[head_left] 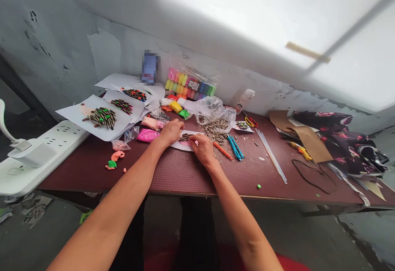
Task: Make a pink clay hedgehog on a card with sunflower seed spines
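A small white paper [178, 146] lies on the table between my hands, with striped sunflower seeds [185, 137] and a patch of pink clay on it. My left hand [171, 132] holds the paper's left edge, its fingers bent and close together. Over the right side of the paper, my right hand [202, 148] has its thumb and fingertips pinched together; what they hold is too small to make out. Just right of the hands spreads a pile of loose sunflower seeds [215, 129] by a clear plastic bag [212, 107]. A pink clay packet [147, 135] sits left of my left hand.
Seed-covered pictures [103, 117] are stacked at left, beside a white power strip [18, 176]. An orange pen [222, 150], a teal utility knife [236, 147], scissors [250, 120], glue sticks [271, 155] and a yellow glue gun [300, 150] lie rightward. Clay packs [191, 83] lean against the wall.
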`<control>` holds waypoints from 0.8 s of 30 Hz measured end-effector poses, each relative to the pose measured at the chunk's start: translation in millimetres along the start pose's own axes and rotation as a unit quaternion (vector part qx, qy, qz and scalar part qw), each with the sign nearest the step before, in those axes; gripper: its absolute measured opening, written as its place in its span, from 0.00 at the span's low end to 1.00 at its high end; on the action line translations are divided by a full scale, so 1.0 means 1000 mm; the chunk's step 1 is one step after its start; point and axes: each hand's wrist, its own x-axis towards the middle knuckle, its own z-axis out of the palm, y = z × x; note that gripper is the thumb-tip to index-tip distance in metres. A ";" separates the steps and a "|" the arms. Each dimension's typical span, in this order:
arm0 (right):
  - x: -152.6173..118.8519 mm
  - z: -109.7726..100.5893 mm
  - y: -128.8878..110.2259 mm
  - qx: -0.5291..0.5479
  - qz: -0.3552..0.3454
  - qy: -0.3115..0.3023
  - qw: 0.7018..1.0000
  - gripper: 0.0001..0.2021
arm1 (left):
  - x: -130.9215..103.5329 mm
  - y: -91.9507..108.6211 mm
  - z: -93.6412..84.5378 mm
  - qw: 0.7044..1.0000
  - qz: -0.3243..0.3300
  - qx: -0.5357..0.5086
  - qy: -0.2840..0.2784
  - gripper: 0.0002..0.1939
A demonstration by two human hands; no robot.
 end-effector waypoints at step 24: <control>0.002 -0.032 0.037 -0.066 0.191 0.083 0.976 0.11 | -0.001 0.000 -0.001 1.000 -0.001 -0.005 0.001 0.13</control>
